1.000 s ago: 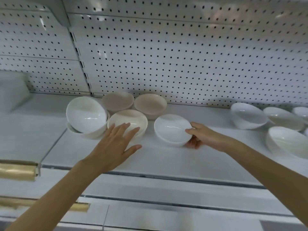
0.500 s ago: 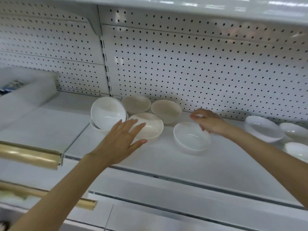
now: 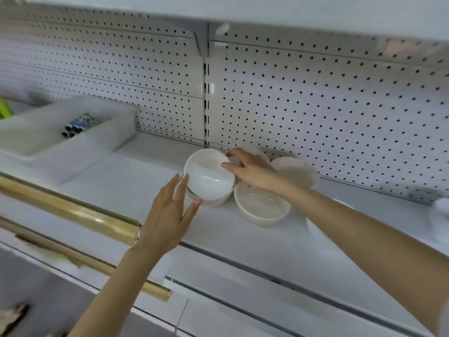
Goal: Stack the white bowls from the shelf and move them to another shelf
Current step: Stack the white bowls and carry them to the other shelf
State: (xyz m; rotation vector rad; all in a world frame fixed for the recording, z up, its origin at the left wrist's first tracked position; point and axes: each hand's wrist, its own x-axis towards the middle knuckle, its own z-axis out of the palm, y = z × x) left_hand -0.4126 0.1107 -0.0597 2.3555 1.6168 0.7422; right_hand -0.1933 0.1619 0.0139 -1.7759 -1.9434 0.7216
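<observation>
A white bowl (image 3: 209, 175) leans tilted on top of another bowl (image 3: 213, 201) on the white shelf (image 3: 136, 181). My right hand (image 3: 252, 171) grips the tilted bowl's right rim, thumb inside and fingers behind. My left hand (image 3: 170, 215) is open, its fingertips at the lower left edge of the same bowl. A cream-white bowl (image 3: 262, 205) stands in front of my right wrist, and another (image 3: 295, 171) stands behind it by the pegboard. One more bowl (image 3: 315, 231) is mostly hidden under my right forearm.
A white tray (image 3: 116, 132) holding rolls stands on the shelf at the left. Gold rolls (image 3: 73, 212) lie along the shelf's front edge on the left. An upper shelf (image 3: 267, 10) hangs overhead. A blurred white bowl (image 3: 442, 207) shows at the far right.
My right hand left the front right bowl and crossed left to take the tilted bowl's rim. My left hand moved up to that bowl's lower left edge.
</observation>
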